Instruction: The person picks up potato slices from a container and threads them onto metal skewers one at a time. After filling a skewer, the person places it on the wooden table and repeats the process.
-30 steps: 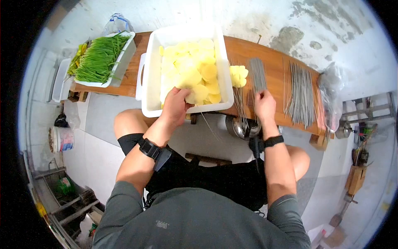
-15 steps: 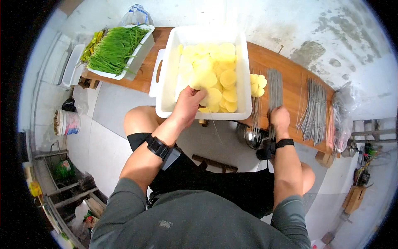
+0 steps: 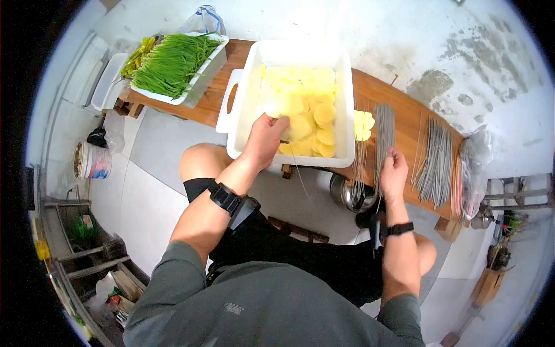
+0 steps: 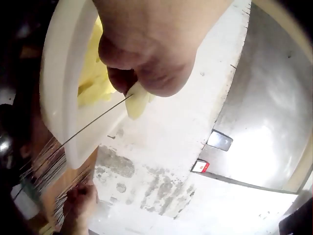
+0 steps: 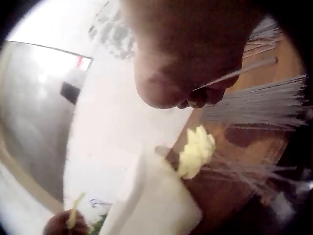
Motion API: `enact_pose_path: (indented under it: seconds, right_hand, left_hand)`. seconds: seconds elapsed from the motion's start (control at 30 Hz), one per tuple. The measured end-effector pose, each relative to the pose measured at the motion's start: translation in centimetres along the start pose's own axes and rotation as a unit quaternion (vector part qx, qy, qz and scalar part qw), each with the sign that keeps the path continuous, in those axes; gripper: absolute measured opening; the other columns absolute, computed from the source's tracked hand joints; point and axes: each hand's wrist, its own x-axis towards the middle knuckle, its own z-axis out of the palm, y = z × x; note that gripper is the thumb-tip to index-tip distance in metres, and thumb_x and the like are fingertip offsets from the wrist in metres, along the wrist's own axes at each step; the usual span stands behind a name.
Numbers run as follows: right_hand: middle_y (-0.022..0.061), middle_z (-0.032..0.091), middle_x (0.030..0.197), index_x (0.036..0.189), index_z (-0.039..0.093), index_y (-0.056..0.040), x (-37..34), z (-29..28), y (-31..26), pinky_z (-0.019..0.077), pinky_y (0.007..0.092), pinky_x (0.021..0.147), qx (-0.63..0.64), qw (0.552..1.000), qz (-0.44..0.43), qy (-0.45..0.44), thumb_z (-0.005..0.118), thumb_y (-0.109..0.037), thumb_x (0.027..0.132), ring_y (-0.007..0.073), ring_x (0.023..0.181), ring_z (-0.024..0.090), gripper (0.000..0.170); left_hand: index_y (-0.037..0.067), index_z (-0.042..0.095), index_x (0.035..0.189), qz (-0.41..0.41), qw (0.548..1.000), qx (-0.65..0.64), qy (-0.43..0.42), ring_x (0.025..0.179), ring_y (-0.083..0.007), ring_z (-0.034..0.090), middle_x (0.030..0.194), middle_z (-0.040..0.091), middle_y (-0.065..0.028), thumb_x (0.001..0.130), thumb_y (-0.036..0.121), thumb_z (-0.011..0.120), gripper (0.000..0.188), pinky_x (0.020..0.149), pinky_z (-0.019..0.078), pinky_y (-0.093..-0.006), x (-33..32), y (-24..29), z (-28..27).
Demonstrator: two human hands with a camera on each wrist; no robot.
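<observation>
My left hand is over the near rim of a white tub heaped with thin yellow potato slices. Its thumb and fingers pinch a potato slice, and a thin metal skewer runs from that slice. Over the table's front edge, my right hand pinches a single skewer close to the near end of a bundle of grey skewers. Right beside the tub, a cluster of skewered potato slices lies with its skewers pointing toward me.
Farther right on the wooden table lie another skewer bundle and a clear plastic bag. A white tray of green chives stands at the left. Below the table edge is a metal bowl.
My right hand has drawn back toward me from the skewer bundle, and a single skewer now shows in its fingers. The left hand keeps its pinch at the tub. The head view has shifted.
</observation>
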Motion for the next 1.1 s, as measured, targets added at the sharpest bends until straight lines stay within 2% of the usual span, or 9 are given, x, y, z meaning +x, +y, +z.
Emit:
enact_pose_path:
  seconds: [0.03, 0.1, 0.17, 0.27, 0.33, 0.5, 0.6, 0.87, 1.1]
  right_hand:
    - [0.0164, 0.067, 0.087, 0.105, 0.062, 0.0035, -2.1, 0.1, -2.0, 0.0497, 0.0320, 0.075, 0.073, 0.997, -0.024, -0.006, 0.057, -0.015, 0.091, 0.0189, 0.079, 0.063, 0.023]
    - [0.0117, 0.066, 0.085, 0.104, 0.062, 0.0014, -6.3, 0.3, -5.5, 0.0491, 0.0285, 0.071, 0.067, 0.994, -0.074, -0.054, 0.055, -0.009, 0.093, 0.0126, 0.078, 0.059, 0.017]
    - [0.0125, 0.067, 0.085, 0.105, 0.062, -0.0003, -10.6, 0.8, -7.9, 0.0499, 0.0287, 0.069, 0.040, 0.990, -0.092, -0.099, 0.059, -0.008, 0.089, 0.0161, 0.076, 0.062, 0.018]
    - [0.0058, 0.062, 0.076, 0.102, 0.063, 0.0028, -14.2, 2.6, -7.5, 0.0457, 0.0241, 0.061, 0.059, 0.979, -0.161, -0.112, 0.058, -0.008, 0.091, 0.0097, 0.067, 0.055, 0.016]
    - [0.0169, 0.066, 0.082, 0.105, 0.063, 0.0001, -15.4, 2.8, -8.1, 0.0516, 0.0316, 0.068, 0.076, 0.976, -0.143, -0.144, 0.061, -0.007, 0.085, 0.0261, 0.071, 0.065, 0.022]
    - [0.0190, 0.066, 0.084, 0.105, 0.063, 0.0003, -16.3, 3.2, -8.1, 0.0523, 0.0329, 0.068, 0.056, 0.977, -0.135, -0.155, 0.062, -0.007, 0.086, 0.0290, 0.074, 0.066, 0.020]
    - [0.0194, 0.067, 0.087, 0.103, 0.064, 0.0001, -16.4, 3.2, -8.7, 0.0528, 0.0332, 0.069, 0.054, 0.976, -0.147, -0.150, 0.062, -0.008, 0.087, 0.0309, 0.077, 0.067, 0.018]
    - [0.0190, 0.067, 0.088, 0.101, 0.065, -0.0013, -16.8, 3.3, -8.2, 0.0530, 0.0342, 0.069, 0.050, 0.978, -0.138, -0.148, 0.063, -0.009, 0.087, 0.0312, 0.078, 0.068, 0.016]
    - [0.0200, 0.067, 0.087, 0.100, 0.066, -0.0017, -17.0, 3.3, -8.1, 0.0530, 0.0352, 0.068, 0.049, 0.977, -0.141, -0.151, 0.062, -0.009, 0.087, 0.0336, 0.078, 0.067, 0.016]
  left_hand:
    - [0.002, 0.060, 0.112, 0.001, 1.000, 0.002, -0.001, 0.087, -0.0092, 0.062, 0.101, 0.066, -0.0037, 0.096, 0.013, 0.050, 0.022, 0.072, 0.0492, -0.0257, 0.2, 0.0, -0.1]
    - [0.002, 0.060, 0.111, 0.000, 1.000, 0.003, -0.004, 0.086, -0.0088, 0.062, 0.100, 0.067, -0.0038, 0.096, 0.013, 0.049, 0.022, 0.071, 0.0493, -0.0252, 0.4, 0.1, 0.0]
    - [0.002, 0.061, 0.107, 0.005, 1.000, -0.005, 0.009, 0.080, -0.0083, 0.062, 0.094, 0.067, -0.0026, 0.096, 0.012, 0.048, 0.020, 0.067, 0.0495, -0.0248, 0.5, 0.5, 0.4]
    - [0.002, 0.061, 0.105, 0.040, 0.999, 0.005, -0.006, 0.075, -0.0080, 0.062, 0.091, 0.066, -0.0015, 0.096, 0.013, 0.047, 0.020, 0.063, 0.0493, -0.0249, 0.6, 0.6, 0.4]
    - [0.001, 0.061, 0.104, 0.047, 0.999, 0.002, 0.006, 0.075, -0.0079, 0.061, 0.089, 0.066, -0.0011, 0.096, 0.013, 0.047, 0.020, 0.063, 0.0492, -0.0251, 0.8, 0.5, 0.2]
    - [0.000, 0.060, 0.103, 0.067, 0.998, 0.000, 0.002, 0.073, -0.0074, 0.060, 0.082, 0.065, 0.0007, 0.095, 0.012, 0.048, 0.019, 0.064, 0.0487, -0.0251, -0.1, 1.1, 0.7]
    - [-0.001, 0.060, 0.102, 0.076, 0.995, -0.032, 0.059, 0.070, -0.0064, 0.057, 0.077, 0.063, 0.0016, 0.095, 0.011, 0.049, 0.018, 0.063, 0.0475, -0.0247, -0.3, 1.4, 1.5]
    - [0.002, 0.059, 0.092, 0.099, 0.993, 0.064, 0.031, 0.058, -0.0022, 0.047, 0.063, 0.052, 0.0073, 0.095, 0.012, 0.049, 0.014, 0.059, 0.0435, -0.0229, 1.3, -0.3, -0.3]
    - [0.001, 0.060, 0.094, 0.105, 0.992, 0.048, 0.057, 0.059, -0.0015, 0.044, 0.064, 0.051, 0.0085, 0.095, 0.013, 0.050, 0.016, 0.058, 0.0385, -0.0218, 0.6, 0.5, 0.9]
